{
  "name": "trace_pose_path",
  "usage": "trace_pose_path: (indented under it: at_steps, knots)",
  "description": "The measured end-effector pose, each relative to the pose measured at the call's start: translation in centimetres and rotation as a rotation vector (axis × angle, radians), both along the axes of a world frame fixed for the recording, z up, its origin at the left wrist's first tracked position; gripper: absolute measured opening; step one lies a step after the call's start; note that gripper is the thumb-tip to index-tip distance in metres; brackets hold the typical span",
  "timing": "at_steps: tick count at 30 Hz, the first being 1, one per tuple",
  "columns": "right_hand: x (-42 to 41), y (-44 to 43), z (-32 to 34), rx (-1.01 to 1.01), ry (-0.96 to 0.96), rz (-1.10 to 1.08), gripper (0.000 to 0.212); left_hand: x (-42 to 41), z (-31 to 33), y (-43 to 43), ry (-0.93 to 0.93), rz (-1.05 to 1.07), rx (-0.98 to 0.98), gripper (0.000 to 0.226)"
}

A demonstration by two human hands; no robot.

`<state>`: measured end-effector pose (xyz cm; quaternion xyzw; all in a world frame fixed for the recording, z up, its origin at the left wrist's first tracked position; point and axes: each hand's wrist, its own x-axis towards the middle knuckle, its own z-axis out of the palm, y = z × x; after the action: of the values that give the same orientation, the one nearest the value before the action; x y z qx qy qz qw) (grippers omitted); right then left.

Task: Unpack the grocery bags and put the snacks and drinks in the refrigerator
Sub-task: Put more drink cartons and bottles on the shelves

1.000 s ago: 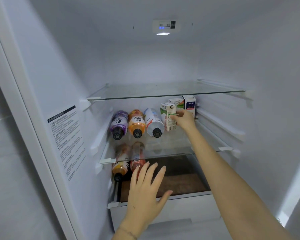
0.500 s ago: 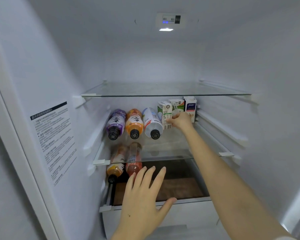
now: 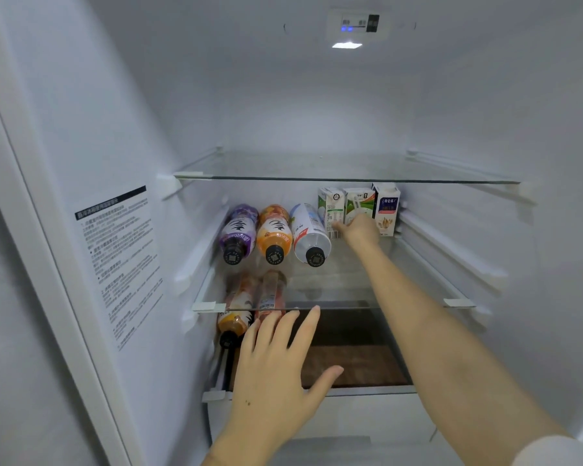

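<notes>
I look into the open refrigerator. On the middle glass shelf [image 3: 354, 284] three bottles lie side by side, caps toward me: purple [image 3: 239, 230], orange [image 3: 274, 230] and white [image 3: 307, 230]. Right of them three small cartons stand in a row: a green-white one [image 3: 330, 205], a second green one [image 3: 359, 200] and a blue-white one [image 3: 387, 208]. My right hand [image 3: 362, 231] reaches in and touches the lower front of the two green cartons; its fingertips are hidden. My left hand [image 3: 276, 371] hovers with fingers spread before the shelf below, where two more bottles [image 3: 236, 319] lie.
The upper glass shelf [image 3: 350, 179] has nothing on it. A white drawer front [image 3: 367, 420] closes the bottom; brown floor shows through the lowest glass. A printed label [image 3: 118, 264] is on the left wall, and a lamp [image 3: 347, 45] glows in the ceiling.
My right hand has pushed the green-white carton back into line with the other two cartons. The view moved closer and lower. My left hand stayed spread in front.
</notes>
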<state>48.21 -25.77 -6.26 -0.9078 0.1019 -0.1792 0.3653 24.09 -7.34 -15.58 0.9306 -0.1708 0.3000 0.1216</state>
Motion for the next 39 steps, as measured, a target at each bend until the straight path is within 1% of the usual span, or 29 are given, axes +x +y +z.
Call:
trace_pose_path:
  at_steps: [2, 8, 19, 28, 30, 33, 35, 36, 39]
  knots:
    - [0.1, -0.1, -0.1, -0.032, 0.008, -0.025, 0.042, -0.2, 0.3, 0.2, 0.001, -0.007, -0.012, 0.069]
    - [-0.3, 0.3, 0.2, -0.055, 0.018, -0.049, 0.044, -0.5, 0.8, 0.3, -0.014, -0.008, 0.005, 0.070]
    - [-0.3, 0.3, -0.2, -0.036, -0.017, -0.038, 0.037, -0.6, 0.7, 0.2, -0.005, 0.006, -0.006, 0.070]
    - [-1.3, 0.5, 0.1, -0.047, 0.004, -0.024, 0.029, -0.9, 0.9, 0.2, 0.017, -0.004, -0.017, 0.071]
    - [-2.0, 0.8, 0.4, -0.062, 0.000, -0.036, 0.038, -1.0, 1.0, 0.5, 0.026, -0.010, -0.020, 0.071]
    - [-4.1, 1.4, 0.5, -0.077, -0.019, -0.045, 0.066, -1.4, 1.2, 1.1, 0.033, -0.014, -0.018, 0.071]
    - [-6.9, 2.0, 0.4, -0.130, -0.051, -0.018, 0.080, -1.8, 1.1, 1.6, 0.044, -0.030, -0.011, 0.071]
    - [-8.8, 2.3, 0.4, -0.158, -0.078, 0.009, 0.082, -1.9, 1.1, 1.8, 0.046, -0.042, -0.006, 0.072]
    - [-15.7, 3.0, -0.2, -0.174, -0.164, 0.103, 0.080, -2.6, 0.9, 2.4, 0.035, -0.091, -0.010, 0.071]
